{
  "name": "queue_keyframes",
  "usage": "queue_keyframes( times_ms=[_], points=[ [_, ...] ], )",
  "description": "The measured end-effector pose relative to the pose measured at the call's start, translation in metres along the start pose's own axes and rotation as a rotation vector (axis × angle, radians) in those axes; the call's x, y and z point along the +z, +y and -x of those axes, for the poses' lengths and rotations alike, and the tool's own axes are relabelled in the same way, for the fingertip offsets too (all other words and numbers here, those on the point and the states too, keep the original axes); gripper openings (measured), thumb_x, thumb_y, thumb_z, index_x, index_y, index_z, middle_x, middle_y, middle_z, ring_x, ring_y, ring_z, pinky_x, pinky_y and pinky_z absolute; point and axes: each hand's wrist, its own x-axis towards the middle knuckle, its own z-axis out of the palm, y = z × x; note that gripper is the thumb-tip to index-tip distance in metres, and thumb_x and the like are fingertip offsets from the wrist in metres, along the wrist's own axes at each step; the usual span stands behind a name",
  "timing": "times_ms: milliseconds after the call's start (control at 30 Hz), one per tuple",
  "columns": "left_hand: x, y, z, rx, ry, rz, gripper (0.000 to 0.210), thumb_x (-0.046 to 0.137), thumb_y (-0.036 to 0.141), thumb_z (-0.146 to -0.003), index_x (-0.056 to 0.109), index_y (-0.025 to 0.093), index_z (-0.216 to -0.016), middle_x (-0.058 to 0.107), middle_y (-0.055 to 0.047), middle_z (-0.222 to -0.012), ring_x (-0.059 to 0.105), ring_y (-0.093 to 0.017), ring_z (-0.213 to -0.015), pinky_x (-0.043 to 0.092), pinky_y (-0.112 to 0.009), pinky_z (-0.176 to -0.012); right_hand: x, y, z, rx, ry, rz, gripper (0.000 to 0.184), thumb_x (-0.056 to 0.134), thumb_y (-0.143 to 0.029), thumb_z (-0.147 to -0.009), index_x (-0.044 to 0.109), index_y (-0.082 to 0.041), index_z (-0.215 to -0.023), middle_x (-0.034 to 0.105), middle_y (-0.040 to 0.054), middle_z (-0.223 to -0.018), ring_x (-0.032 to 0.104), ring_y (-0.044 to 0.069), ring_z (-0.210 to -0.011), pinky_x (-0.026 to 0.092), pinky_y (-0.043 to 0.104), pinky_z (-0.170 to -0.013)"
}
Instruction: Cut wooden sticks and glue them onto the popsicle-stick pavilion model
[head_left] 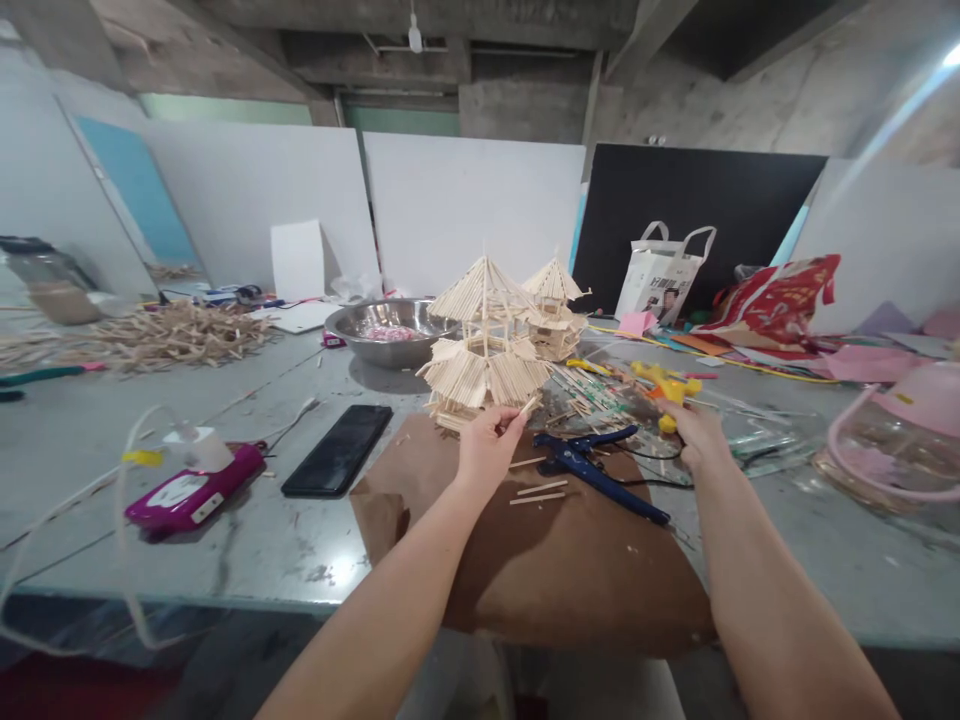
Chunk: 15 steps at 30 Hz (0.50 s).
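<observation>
My left hand [491, 440] is closed in a pinch on a short wooden stick [530, 405], just in front of a pavilion model [487, 370] built of thin sticks with a pointed roof. Off to the right, my right hand [699, 432] grips a yellow hot glue gun [666, 382]; its fingers are partly hidden. Between my hands, blue-handled cutters [600, 478] lie on a brown sheet [555, 570]. Several loose short sticks [538, 492] rest beside them. A second stick model [555, 310] stands behind the first, partly covered by it.
A steel bowl [394, 335] sits behind a black phone [337, 450]. To the left are a purple power strip [196, 487] with a white cable and a pile of sticks [180, 335]. Scattered glue sticks [600, 395] and a clear container with a pink rim [892, 440] occupy the right.
</observation>
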Motion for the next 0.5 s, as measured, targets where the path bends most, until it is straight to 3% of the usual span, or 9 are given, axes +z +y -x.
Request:
queue_keyframes(
  times_ms=[100, 233, 400, 500],
  points=[
    [0.001, -0.004, 0.0, 0.014, -0.008, -0.015, 0.018, 0.052, 0.032, -0.068, 0.063, 0.018, -0.068, 0.054, 0.002, -0.055, 0.043, -0.009, -0.052, 0.034, -0.02, -0.053, 0.008, -0.017, 0.014, -0.042, -0.002, -0.166, 0.021, 0.065, -0.029, -0.051, 0.047, -0.021, -0.059, 0.045, -0.0063, -0.046, 0.043, 0.008, -0.038, 0.037, 0.022, -0.036],
    [0.003, -0.008, -0.001, 0.025, -0.014, -0.044, 0.019, 0.051, 0.034, -0.068, 0.063, 0.019, -0.068, 0.056, 0.001, -0.057, 0.045, -0.01, -0.053, 0.033, -0.021, -0.054, 0.023, -0.035, 0.04, -0.1, -0.314, -0.335, 0.024, 0.064, -0.035, -0.056, 0.045, -0.022, -0.06, 0.038, -0.007, -0.046, 0.04, 0.008, -0.039, 0.037, 0.023, -0.039],
    [0.003, -0.011, -0.002, 0.007, -0.014, -0.041, 0.017, 0.052, 0.032, -0.069, 0.064, 0.02, -0.071, 0.059, 0.0, -0.061, 0.048, -0.011, -0.058, 0.035, -0.022, -0.057, 0.041, -0.044, 0.074, -0.21, -0.504, -0.167, 0.021, 0.059, -0.036, -0.061, 0.053, -0.021, -0.075, 0.051, -0.0031, -0.054, 0.046, 0.01, -0.044, 0.036, 0.024, -0.043],
    [0.002, -0.011, -0.002, 0.005, 0.002, -0.036, 0.018, 0.052, 0.033, -0.069, 0.064, 0.019, -0.071, 0.058, 0.0, -0.058, 0.048, -0.011, -0.057, 0.035, -0.021, -0.056, 0.047, -0.047, 0.088, -0.218, -0.611, -0.073, 0.024, 0.058, -0.037, -0.062, 0.055, -0.019, -0.078, 0.051, -0.0028, -0.051, 0.044, 0.01, -0.041, 0.034, 0.024, -0.041]
  ],
)
